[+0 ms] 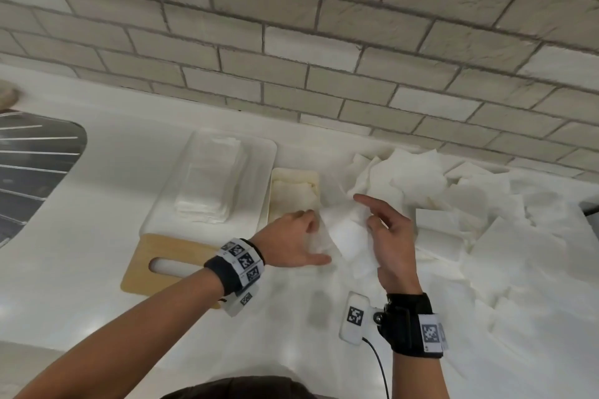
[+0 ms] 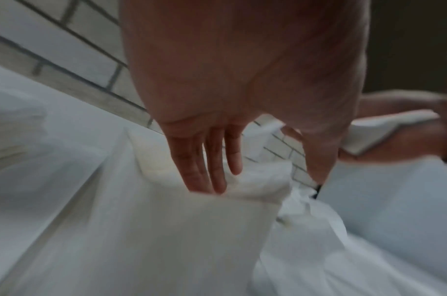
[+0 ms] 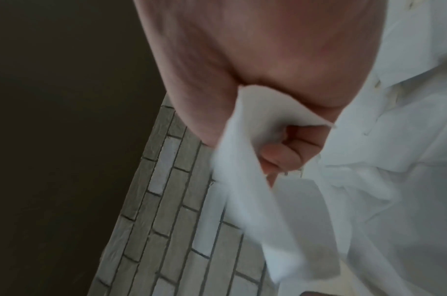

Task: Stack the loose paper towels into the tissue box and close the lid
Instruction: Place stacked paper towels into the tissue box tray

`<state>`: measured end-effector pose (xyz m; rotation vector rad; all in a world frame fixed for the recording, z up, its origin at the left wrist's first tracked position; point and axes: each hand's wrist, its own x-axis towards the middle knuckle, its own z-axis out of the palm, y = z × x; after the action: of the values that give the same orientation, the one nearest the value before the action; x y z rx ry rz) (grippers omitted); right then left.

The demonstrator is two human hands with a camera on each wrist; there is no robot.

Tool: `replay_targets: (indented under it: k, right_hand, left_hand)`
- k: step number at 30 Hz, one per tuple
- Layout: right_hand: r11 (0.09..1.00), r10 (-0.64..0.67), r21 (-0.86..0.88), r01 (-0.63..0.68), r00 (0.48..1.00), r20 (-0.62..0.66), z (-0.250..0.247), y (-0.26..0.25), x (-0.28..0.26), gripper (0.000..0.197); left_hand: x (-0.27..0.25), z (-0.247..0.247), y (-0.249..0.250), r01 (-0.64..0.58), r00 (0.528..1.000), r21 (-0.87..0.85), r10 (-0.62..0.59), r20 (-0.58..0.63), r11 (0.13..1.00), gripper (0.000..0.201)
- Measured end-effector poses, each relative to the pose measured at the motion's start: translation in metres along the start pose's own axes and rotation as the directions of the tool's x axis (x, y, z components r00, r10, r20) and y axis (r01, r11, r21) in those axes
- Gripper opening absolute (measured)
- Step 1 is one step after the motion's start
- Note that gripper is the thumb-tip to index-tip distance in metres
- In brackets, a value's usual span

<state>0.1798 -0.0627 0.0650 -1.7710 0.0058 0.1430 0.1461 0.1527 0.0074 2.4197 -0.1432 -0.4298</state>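
A white tissue box (image 1: 264,155) lies open on the counter with a neat stack of paper towels (image 1: 207,181) inside. Its wooden slotted lid (image 1: 142,262) lies flat at the near end. Just right of it stands a smaller cream box (image 1: 293,176) with folded towels in it. One loose paper towel (image 1: 343,236) is held over the counter right of the cream box. My right hand (image 1: 379,227) grips it with curled fingers (image 3: 288,152), index finger out. My left hand (image 1: 311,233) touches its left edge with straight fingers (image 2: 212,170).
A large heap of loose paper towels (image 1: 470,210) covers the right side of the white counter (image 1: 97,301) up to the brick wall (image 1: 291,42). A sink with a wire rack (image 1: 32,165) lies at far left. A cable runs from my right wrist.
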Motion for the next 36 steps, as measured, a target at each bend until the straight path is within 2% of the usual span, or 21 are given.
replay_targets:
  k: [2, 4, 5, 8, 11, 13, 15, 17, 18, 20, 22, 24, 26, 28, 30, 32, 34, 36]
  right_hand:
    - [0.998, 0.060, -0.030, -0.058, 0.996, 0.068, 0.003, -0.003, 0.005, 0.055]
    - [0.997, 0.059, -0.054, -0.054, 0.993, 0.104, 0.008, -0.007, 0.009, 0.045]
    - [0.996, 0.048, -0.076, -0.040, 0.992, 0.116, 0.011, -0.009, 0.012, 0.039]
    - [0.996, 0.007, -0.094, 0.009, 0.987, 0.163, 0.023, -0.022, 0.018, 0.045]
    - [0.992, -0.127, 0.019, 0.125, 0.980, 0.155, 0.031, -0.051, 0.017, 0.055]
    - [0.967, -0.221, 0.162, 0.198, 0.966, 0.133, 0.031, -0.071, 0.014, 0.058]
    - [0.938, -0.271, 0.259, 0.232, 0.954, 0.126, 0.031, -0.079, 0.012, 0.061]
    - [0.953, -0.248, 0.219, 0.207, 0.952, 0.179, 0.037, -0.074, 0.016, 0.065]
    - [0.973, -0.210, 0.140, 0.181, 0.951, 0.226, 0.043, -0.064, 0.021, 0.067]
    - [0.978, -0.116, -0.127, 0.166, 0.936, 0.333, 0.059, -0.039, 0.033, 0.073]
    - [0.876, -0.016, -0.433, 0.214, 0.909, 0.417, 0.077, -0.010, 0.048, 0.081]
    - [0.711, 0.092, -0.653, 0.260, 0.886, 0.454, 0.097, 0.014, 0.057, 0.084]
    - [0.553, 0.158, -0.767, 0.324, 0.864, 0.478, 0.113, 0.031, 0.058, 0.081]
    - [0.447, 0.149, -0.814, 0.371, 0.866, 0.477, 0.124, 0.041, 0.055, 0.070]
    - [0.387, 0.139, -0.839, 0.382, 0.876, 0.462, 0.128, 0.046, 0.051, 0.061]
    - [0.356, 0.142, -0.850, 0.387, 0.877, 0.459, 0.126, 0.049, 0.048, 0.060]
    - [0.357, 0.121, -0.854, 0.378, 0.888, 0.444, 0.121, 0.046, 0.042, 0.061]
    - [0.402, 0.099, -0.845, 0.353, 0.901, 0.423, 0.110, 0.031, 0.036, 0.062]
  left_hand:
    - [0.004, 0.008, 0.003, -0.047, 0.998, 0.056, 0.049, -0.033, 0.997, 0.044]
    - [0.004, 0.005, 0.000, -0.107, 0.990, -0.013, 0.106, -0.090, 0.994, 0.019]
    - [0.004, 0.001, -0.004, -0.132, 0.982, -0.052, 0.124, -0.141, 0.990, 0.015]
    - [-0.003, -0.020, -0.012, -0.097, 0.951, -0.078, 0.070, -0.300, 0.992, 0.014]
    - [-0.011, -0.042, -0.016, 0.019, 0.903, -0.104, -0.062, -0.425, 0.994, 0.019]
    - [-0.020, -0.059, -0.022, 0.072, 0.821, -0.141, -0.139, -0.554, 0.987, 0.021]
    - [-0.033, -0.082, -0.027, 0.101, 0.703, -0.165, -0.187, -0.686, 0.981, 0.024]
    - [-0.049, -0.108, -0.030, 0.123, 0.595, -0.183, -0.220, -0.773, 0.975, 0.025]
    - [-0.056, -0.120, -0.033, 0.124, 0.553, -0.197, -0.232, -0.800, 0.973, 0.024]
    - [-0.069, -0.138, -0.037, 0.101, 0.504, -0.227, -0.247, -0.828, 0.969, 0.022]
    - [-0.077, -0.148, -0.040, 0.072, 0.484, -0.226, -0.232, -0.844, 0.972, 0.022]
    - [-0.083, -0.152, -0.039, 0.055, 0.487, -0.178, -0.182, -0.854, 0.983, 0.019]
    - [-0.086, -0.150, -0.035, 0.018, 0.525, -0.116, -0.109, -0.844, 0.993, 0.015]
    - [-0.087, -0.146, -0.031, -0.004, 0.576, -0.059, -0.046, -0.816, 0.998, 0.020]
    - [-0.086, -0.142, -0.026, -0.033, 0.629, -0.027, 0.000, -0.777, 0.999, 0.029]
    - [-0.086, -0.141, -0.019, -0.066, 0.676, -0.019, 0.031, -0.736, 0.998, 0.034]
    - [-0.087, -0.139, -0.010, -0.086, 0.717, -0.018, 0.049, -0.695, 0.996, 0.035]
    - [-0.088, -0.140, 0.000, -0.097, 0.758, -0.027, 0.056, -0.650, 0.995, 0.035]
